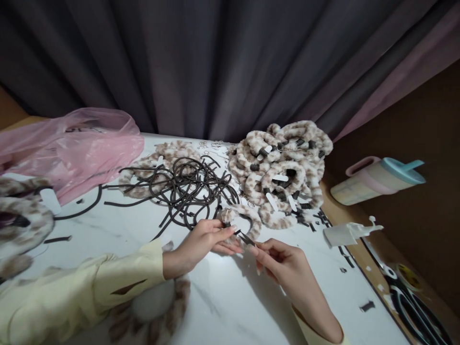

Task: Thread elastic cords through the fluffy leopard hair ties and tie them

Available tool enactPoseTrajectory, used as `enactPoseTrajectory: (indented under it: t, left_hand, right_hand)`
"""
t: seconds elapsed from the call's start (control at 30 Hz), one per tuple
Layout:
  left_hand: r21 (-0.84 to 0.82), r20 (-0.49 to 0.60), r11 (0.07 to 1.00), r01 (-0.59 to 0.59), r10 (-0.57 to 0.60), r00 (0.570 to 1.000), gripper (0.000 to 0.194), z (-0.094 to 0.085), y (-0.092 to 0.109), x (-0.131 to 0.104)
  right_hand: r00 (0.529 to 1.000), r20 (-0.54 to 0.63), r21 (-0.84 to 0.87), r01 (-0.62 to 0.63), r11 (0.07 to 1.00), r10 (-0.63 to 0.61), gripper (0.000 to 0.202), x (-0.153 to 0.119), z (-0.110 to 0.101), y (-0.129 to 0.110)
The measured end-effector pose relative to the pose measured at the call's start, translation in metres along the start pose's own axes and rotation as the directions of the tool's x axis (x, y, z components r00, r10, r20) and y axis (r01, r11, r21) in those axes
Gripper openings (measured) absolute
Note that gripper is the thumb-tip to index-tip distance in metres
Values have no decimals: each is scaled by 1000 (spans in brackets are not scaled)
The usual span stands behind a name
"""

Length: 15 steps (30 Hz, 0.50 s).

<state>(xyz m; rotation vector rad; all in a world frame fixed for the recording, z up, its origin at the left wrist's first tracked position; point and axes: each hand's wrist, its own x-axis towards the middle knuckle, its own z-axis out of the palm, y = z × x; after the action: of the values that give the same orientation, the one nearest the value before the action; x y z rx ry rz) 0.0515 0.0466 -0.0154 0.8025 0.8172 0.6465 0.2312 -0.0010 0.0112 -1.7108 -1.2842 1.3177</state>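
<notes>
My left hand [206, 239] pinches the near side of a small furry white-and-brown ring [254, 224], thumb on top and fingers beneath. Between the fingers of my right hand [282, 263] is a pair of small dark-bladed thread snips [247, 238]. The blade tips point at the ring, close to my left thumb. A short dark piece shows at those tips, too small to make out. Just beyond my left hand lies a tangle of dark cords [201, 187]. A heap of similar furry rings [287, 167], with dark wrapped bands and white tags, sits behind my right hand.
A pink plastic bag [104, 143] and more furry pieces [25, 220] are at left. On the right stand a tumbler [373, 179], a white bottle [345, 235], large scissors [406, 297], a tape roll [409, 277] and a thread spool [367, 306]. A dark curtain [201, 62] hangs behind.
</notes>
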Motion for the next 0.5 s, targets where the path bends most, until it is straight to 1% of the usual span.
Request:
enactPoseTrajectory:
  t: [0.13, 0.27, 0.4, 0.5]
  left_hand:
    - [3, -1, 1000, 9, -9, 1000, 31, -1, 0, 0]
    - [11, 5, 1000, 21, -21, 1000, 33, -1, 0, 1]
    - [-34, 4, 999, 37, -37, 999, 37, -1, -1, 1]
    - [-68, -6, 997, 44, -44, 999, 38, -2, -3, 2]
  right_hand:
    - [999, -6, 3, 36, 999, -36, 38, -1, 1, 1]
    - [996, -22, -56, 90, 994, -91, 38, -2, -1, 5]
    - [990, -35, -102, 131, 986, -135, 37, -2, 0, 7]
    - [973, -42, -191, 216, 957, -228, 36, -4, 2, 6]
